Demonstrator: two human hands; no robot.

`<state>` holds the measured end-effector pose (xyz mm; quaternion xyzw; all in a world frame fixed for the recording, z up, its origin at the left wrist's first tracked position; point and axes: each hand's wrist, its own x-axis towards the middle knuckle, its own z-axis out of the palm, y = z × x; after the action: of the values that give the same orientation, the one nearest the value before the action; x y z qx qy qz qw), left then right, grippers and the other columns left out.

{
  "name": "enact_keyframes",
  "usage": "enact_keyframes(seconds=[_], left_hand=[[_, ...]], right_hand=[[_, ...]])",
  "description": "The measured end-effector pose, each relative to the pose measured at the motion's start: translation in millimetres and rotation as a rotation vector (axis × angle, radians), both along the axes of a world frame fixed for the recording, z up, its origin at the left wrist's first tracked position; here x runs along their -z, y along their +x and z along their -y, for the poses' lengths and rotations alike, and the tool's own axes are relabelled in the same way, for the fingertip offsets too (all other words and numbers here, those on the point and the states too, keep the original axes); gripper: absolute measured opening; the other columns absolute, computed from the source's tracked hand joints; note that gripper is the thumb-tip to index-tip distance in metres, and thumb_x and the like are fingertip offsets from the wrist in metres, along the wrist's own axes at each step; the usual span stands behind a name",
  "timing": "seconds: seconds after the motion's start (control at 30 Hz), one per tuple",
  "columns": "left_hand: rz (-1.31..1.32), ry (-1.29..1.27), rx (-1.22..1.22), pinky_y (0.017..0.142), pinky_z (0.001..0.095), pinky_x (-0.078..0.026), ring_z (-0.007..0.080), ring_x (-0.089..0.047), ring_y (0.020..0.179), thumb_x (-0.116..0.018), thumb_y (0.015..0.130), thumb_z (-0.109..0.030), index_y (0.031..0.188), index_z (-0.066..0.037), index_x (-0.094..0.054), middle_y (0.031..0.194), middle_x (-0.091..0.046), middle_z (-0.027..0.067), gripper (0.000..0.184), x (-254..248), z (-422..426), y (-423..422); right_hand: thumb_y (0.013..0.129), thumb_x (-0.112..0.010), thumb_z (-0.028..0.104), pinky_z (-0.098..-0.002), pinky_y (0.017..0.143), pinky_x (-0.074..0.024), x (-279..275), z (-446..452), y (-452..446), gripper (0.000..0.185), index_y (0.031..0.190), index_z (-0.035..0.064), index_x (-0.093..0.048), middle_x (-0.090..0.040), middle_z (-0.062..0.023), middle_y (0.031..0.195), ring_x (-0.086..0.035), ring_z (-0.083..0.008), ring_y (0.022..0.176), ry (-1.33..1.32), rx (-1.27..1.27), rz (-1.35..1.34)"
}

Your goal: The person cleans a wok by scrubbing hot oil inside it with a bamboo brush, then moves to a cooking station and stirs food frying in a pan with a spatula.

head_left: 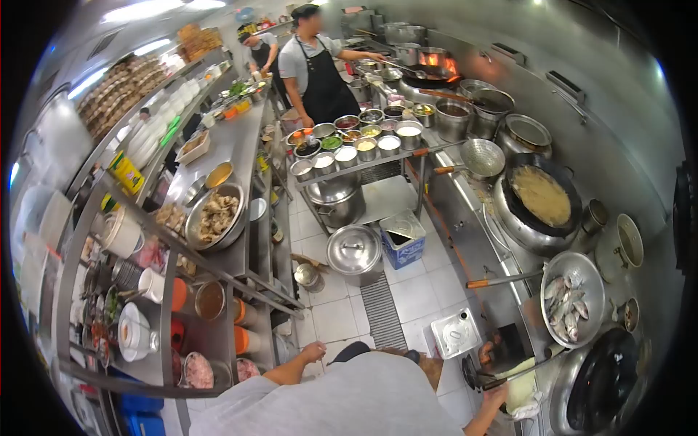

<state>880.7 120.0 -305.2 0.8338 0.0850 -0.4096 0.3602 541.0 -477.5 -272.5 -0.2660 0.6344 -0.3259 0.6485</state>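
Observation:
My left hand [314,352] hangs at the lower centre, its fingers curled, with nothing seen in it. At the lower right, my right hand [496,396] is closed beside the stove edge, near the end of a long dark utensil handle [520,372]; what it grips is too small to make out. Right of that hand lies a pale cloth [525,407]. Above it, a metal strainer [552,294] holds several whole fish [567,309]. A large black wok [602,381] sits at the far right.
Brown liquid fills a wok [542,195]. A rack of sauce pots [346,154] stands ahead, with a lidded pot [354,249] and blue tin [402,251] on the floor. Shelves [178,247] line the left. Two people [320,87] work beyond, one near flames [436,62].

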Motion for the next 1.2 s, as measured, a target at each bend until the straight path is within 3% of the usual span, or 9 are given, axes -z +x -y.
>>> enact_keyframes(seconds=[0.1,0.17,0.23,0.43,0.57,0.77,0.87,0.97,1.2], left_hand=[[-0.043,0.008,0.025,0.046,0.0297,-0.048,0.0144,-0.062,0.061,-0.062,0.080,-0.019,0.098,-0.012,-0.059,0.073,-0.064,0.0034,0.020,-2.8,23.2,29.9],[-0.062,-0.017,0.069,0.047,0.0290,-0.048,0.0141,-0.062,0.060,-0.061,0.080,-0.019,0.098,-0.012,-0.059,0.072,-0.064,0.0030,0.019,-4.9,46.8,59.3],[-0.048,-0.086,0.171,0.047,0.0285,-0.047,0.0146,-0.061,0.060,-0.061,0.081,-0.018,0.098,-0.011,-0.058,0.074,-0.063,0.0042,0.019,-3.1,60.1,82.0],[-0.087,-0.198,0.262,0.048,0.0286,-0.047,0.0158,-0.061,0.063,-0.058,0.078,-0.013,0.101,-0.009,-0.057,0.077,-0.063,0.0078,0.023,6.8,106.4,175.8],[-0.174,-0.314,0.202,0.049,0.0287,-0.047,0.0150,-0.059,0.062,-0.056,0.077,-0.011,0.103,-0.010,-0.054,0.077,-0.060,0.0053,0.026,6.6,111.6,225.5],[-0.290,-0.266,0.340,0.051,0.0331,-0.048,0.0172,-0.059,0.063,-0.056,0.085,-0.020,0.104,-0.012,-0.051,0.077,-0.058,0.0052,0.021,51.5,61.6,279.7],[-0.254,-0.318,0.459,0.052,0.0362,-0.049,0.0194,-0.060,0.064,-0.056,0.088,-0.024,0.103,-0.013,-0.051,0.077,-0.058,0.0056,0.020,77.5,38.7,303.3],[-0.108,-0.236,0.657,0.052,0.0369,-0.049,0.0210,-0.060,0.065,-0.056,0.088,-0.024,0.101,-0.012,-0.051,0.078,-0.058,0.0061,0.018,39.2,50.9,313.5],[-0.117,-0.257,0.423,0.054,0.0337,-0.050,0.0204,-0.061,0.068,-0.056,0.088,-0.020,0.105,-0.012,-0.056,0.078,-0.061,0.0064,0.019,12.5,100.0,322.9]], right_hand=[[0.089,-0.052,0.036,-0.0398,0.062,-0.0462,-15.9,-19.4,14.1,0.031,0.104,0.0089,-0.051,-0.052,-0.0031,0.082,-0.051,-0.0159,0.076,0.092,0.063,0.368],[0.089,-0.055,0.031,-0.0336,0.048,-0.0430,2.9,-12.8,11.2,0.029,0.105,0.0079,-0.051,-0.051,-0.0029,0.069,-0.048,-0.0140,0.054,-0.041,0.004,0.236],[0.089,-0.056,0.025,-0.0249,0.037,-0.0337,-20.2,-14.2,13.7,0.021,0.102,0.0088,-0.051,-0.041,0.0015,0.058,-0.038,-0.0095,0.041,-0.292,0.073,-0.311],[0.088,-0.055,0.017,-0.0238,0.034,-0.0307,-77.5,-59.1,28.3,0.024,0.109,0.0078,-0.051,-0.044,-0.0011,0.066,-0.038,-0.0090,0.044,-0.345,0.177,-0.244],[0.087,-0.056,0.018,-0.0272,0.034,-0.0373,-83.6,-65.3,50.8,0.021,0.103,0.0052,-0.050,-0.045,-0.0009,0.062,-0.041,-0.0102,0.043,-0.720,0.230,-0.599],[0.094,-0.053,0.021,-0.0252,0.034,-0.0366,-345.6,-97.2,194.9,0.022,0.110,0.0070,-0.050,-0.040,0.0010,0.059,-0.037,-0.0074,0.040,-0.648,0.220,0.178],[0.092,-0.055,0.024,-0.0239,0.035,-0.0348,-358.5,-82.3,213.0,0.023,0.109,0.0095,-0.050,-0.038,0.0031,0.057,-0.037,-0.0056,0.040,-0.668,0.181,0.081],[0.091,-0.056,0.021,-0.0232,0.035,-0.0339,-342.2,-73.9,237.5,0.022,0.109,0.0091,-0.049,-0.039,0.0034,0.058,-0.035,-0.0053,0.038,-0.760,0.124,-0.008],[0.088,-0.057,0.013,-0.0234,0.033,-0.0330,-289.2,-23.4,291.9,0.026,0.110,0.0051,-0.047,-0.042,0.0020,0.058,-0.035,-0.0067,0.037,-0.664,0.047,-0.207]])
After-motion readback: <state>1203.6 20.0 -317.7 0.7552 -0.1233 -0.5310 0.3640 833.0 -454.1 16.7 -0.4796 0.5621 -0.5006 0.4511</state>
